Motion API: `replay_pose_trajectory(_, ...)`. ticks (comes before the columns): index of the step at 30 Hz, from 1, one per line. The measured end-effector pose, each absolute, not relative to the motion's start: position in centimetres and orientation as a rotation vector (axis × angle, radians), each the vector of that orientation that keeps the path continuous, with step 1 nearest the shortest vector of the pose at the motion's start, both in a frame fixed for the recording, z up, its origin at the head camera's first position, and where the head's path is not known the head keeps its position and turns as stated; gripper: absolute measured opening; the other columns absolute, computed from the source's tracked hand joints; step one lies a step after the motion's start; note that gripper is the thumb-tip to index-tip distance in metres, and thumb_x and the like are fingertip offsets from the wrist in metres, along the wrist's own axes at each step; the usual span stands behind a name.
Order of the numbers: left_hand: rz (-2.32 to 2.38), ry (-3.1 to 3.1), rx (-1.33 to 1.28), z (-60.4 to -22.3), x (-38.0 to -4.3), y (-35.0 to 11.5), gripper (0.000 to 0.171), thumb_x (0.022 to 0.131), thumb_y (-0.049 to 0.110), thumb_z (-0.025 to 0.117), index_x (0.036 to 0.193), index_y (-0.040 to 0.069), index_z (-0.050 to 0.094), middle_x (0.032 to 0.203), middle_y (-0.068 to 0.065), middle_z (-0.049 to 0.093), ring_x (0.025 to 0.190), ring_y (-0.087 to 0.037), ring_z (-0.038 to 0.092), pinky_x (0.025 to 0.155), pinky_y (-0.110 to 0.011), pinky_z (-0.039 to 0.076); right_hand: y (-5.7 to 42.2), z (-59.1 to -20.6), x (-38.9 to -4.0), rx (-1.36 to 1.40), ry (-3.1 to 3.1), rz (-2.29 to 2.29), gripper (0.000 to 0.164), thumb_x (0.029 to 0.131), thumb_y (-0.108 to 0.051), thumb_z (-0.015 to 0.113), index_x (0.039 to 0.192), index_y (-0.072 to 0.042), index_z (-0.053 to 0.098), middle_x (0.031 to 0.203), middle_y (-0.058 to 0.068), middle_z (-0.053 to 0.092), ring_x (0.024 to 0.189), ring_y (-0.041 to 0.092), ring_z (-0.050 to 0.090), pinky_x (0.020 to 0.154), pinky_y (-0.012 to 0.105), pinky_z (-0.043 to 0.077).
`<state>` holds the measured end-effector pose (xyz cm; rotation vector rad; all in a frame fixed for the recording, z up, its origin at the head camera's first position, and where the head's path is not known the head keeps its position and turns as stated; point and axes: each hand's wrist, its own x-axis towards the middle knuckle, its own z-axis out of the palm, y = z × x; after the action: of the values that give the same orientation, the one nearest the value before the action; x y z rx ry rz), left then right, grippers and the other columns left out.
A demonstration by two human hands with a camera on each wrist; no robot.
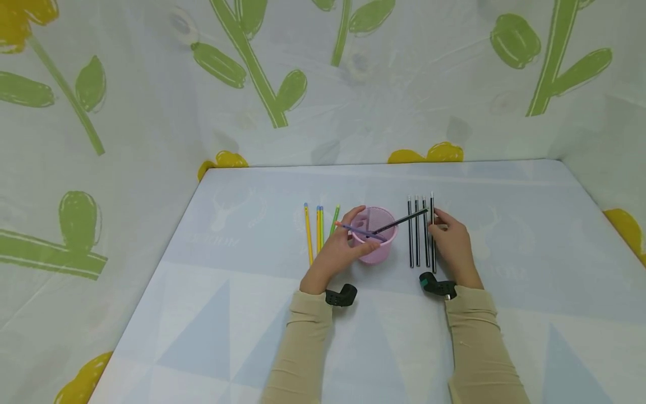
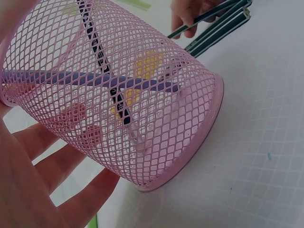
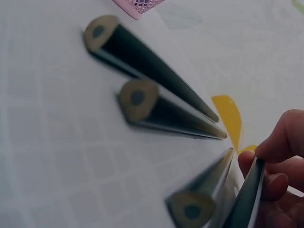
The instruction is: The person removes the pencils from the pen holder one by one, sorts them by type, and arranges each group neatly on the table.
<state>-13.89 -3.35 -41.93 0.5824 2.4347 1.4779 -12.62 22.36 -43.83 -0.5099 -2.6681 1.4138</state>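
Observation:
My left hand (image 1: 334, 257) grips the side of a pink mesh pencil cup (image 2: 156, 114), thumb and fingers spread round it. Inside lean a black pencil (image 1: 404, 219) and a purple pencil (image 2: 147, 84), both visible through the mesh in the left wrist view. To the right of the cup, my right hand (image 1: 454, 241) pinches a black pencil (image 3: 249, 197) between thumb and fingers. That pencil is the rightmost of a row. Three more black pencils lie beside it, such as this leftmost pencil (image 1: 410, 235); their unsharpened ends face the right wrist camera.
Left of the cup lie several pencils, among them a yellow pencil (image 1: 308, 233) and a green pencil (image 1: 335, 217), partly hidden by my left hand. Everything is on a pale tabletop (image 1: 212, 331) with blue triangles. A leaf-patterned curtain (image 1: 404, 101) hangs behind the far edge.

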Motion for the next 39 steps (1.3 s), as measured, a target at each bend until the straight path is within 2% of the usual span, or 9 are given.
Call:
replay_pose_trajectory(4, 1.488, 2.435, 0.576, -41.9, -13.9, -3.3, 0.077, 0.069, 0.062, 0.061, 0.132, 0.054, 0.018, 0.137, 0.001, 0.036, 0.117, -0.026, 0.041, 0.088, -0.049, 0.039, 22.4, -44.0, -12.9, -0.482, -2.717, 1.293, 0.053, 0.086, -0.016, 0.043, 0.138, -0.013, 0.034, 0.125, 0.015, 0.046, 0.103, 0.031, 0.045, 0.084, 0.045, 0.037)
replay_pose_trajectory(9, 1.489, 2.437, 0.583, -41.8, -13.8, -3.4, 0.077, 0.07, 0.061, 0.061, 0.133, 0.053, 0.018, 0.137, 0.001, 0.036, 0.118, -0.026, 0.041, 0.088, -0.05, 0.039, 22.3, -44.2, -13.0, -0.483, -2.718, 1.238, 0.052, 0.085, -0.01, 0.046, 0.136, -0.012, 0.038, 0.129, 0.015, 0.042, 0.092, 0.028, 0.044, 0.079, 0.041, 0.035)
replay_pose_trajectory(15, 1.494, 2.431, 0.6, -41.9, -13.8, -3.6, 0.076, 0.071, 0.062, 0.06, 0.134, 0.051, 0.019, 0.137, 0.002, 0.036, 0.118, -0.026, 0.042, 0.089, -0.048, 0.038, 22.2, -44.1, -12.7, -0.511, -2.645, 1.333, 0.045, 0.087, -0.011, 0.042, 0.133, -0.014, 0.042, 0.131, 0.011, 0.042, 0.11, 0.029, 0.04, 0.088, 0.046, 0.033)
replay_pose_trajectory(17, 1.493, 2.426, 0.615, -42.0, -13.7, -3.6, 0.076, 0.071, 0.063, 0.059, 0.134, 0.051, 0.019, 0.137, 0.003, 0.036, 0.117, -0.024, 0.043, 0.09, -0.047, 0.038, 22.1, -44.1, -12.6, -0.53, -2.603, 1.389, 0.044, 0.087, -0.012, 0.04, 0.131, -0.016, 0.044, 0.128, 0.006, 0.045, 0.106, 0.026, 0.045, 0.083, 0.043, 0.038)
replay_pose_trajectory(20, 1.499, 2.423, 0.641, -42.1, -13.8, -3.7, 0.077, 0.07, 0.067, 0.056, 0.135, 0.05, 0.019, 0.136, 0.005, 0.037, 0.115, -0.021, 0.045, 0.09, -0.044, 0.039, 21.9, -44.0, -12.6, -0.529, -2.525, 1.474, 0.04, 0.088, -0.014, 0.038, 0.126, -0.019, 0.049, 0.117, 0.001, 0.052, 0.084, 0.021, 0.051, 0.066, 0.03, 0.042)
replay_pose_trajectory(23, 1.504, 2.422, 0.678, -42.1, -13.9, -3.7, 0.078, 0.07, 0.069, 0.053, 0.137, 0.046, 0.019, 0.136, 0.005, 0.037, 0.115, -0.019, 0.045, 0.09, -0.042, 0.039, 21.6, -43.9, -12.4, -0.477, -2.452, 1.546, 0.036, 0.09, -0.014, 0.036, 0.123, -0.019, 0.051, 0.107, -0.001, 0.056, 0.067, 0.019, 0.051, 0.053, 0.023, 0.04)
replay_pose_trajectory(29, 1.507, 2.416, 0.727, -41.9, -14.0, -3.6, 0.075, 0.073, 0.069, 0.05, 0.138, 0.045, 0.019, 0.138, 0.006, 0.035, 0.117, -0.017, 0.042, 0.093, -0.041, 0.037, 21.0, -43.2, -12.2, -0.347, -2.285, 1.611, 0.031, 0.093, -0.014, 0.036, 0.117, -0.017, 0.056, 0.097, 0.002, 0.057, 0.065, 0.018, 0.052, 0.049, 0.02, 0.039)
replay_pose_trajectory(34, 1.517, 2.422, 0.731, -41.9, -14.0, -3.6, 0.069, 0.077, 0.063, 0.051, 0.136, 0.047, 0.019, 0.138, 0.003, 0.036, 0.119, -0.019, 0.041, 0.093, -0.043, 0.036, 20.6, -42.6, -12.2, -0.235, -2.245, 1.723, 0.029, 0.095, -0.017, 0.038, 0.118, -0.018, 0.056, 0.103, 0.006, 0.058, 0.075, 0.025, 0.055, 0.055, 0.023, 0.044)
replay_pose_trajectory(39, 1.54, 2.412, 0.727, -42.0, -14.0, -3.4, 0.068, 0.079, 0.059, 0.052, 0.137, 0.044, 0.021, 0.137, 0.001, 0.037, 0.12, -0.019, 0.04, 0.094, -0.043, 0.035, 19.6, -41.0, -11.6, 0.084, -2.362, 1.839, 0.032, 0.095, -0.018, 0.043, 0.125, -0.013, 0.05, 0.115, 0.01, 0.056, 0.095, 0.025, 0.054, 0.078, 0.031, 0.047)
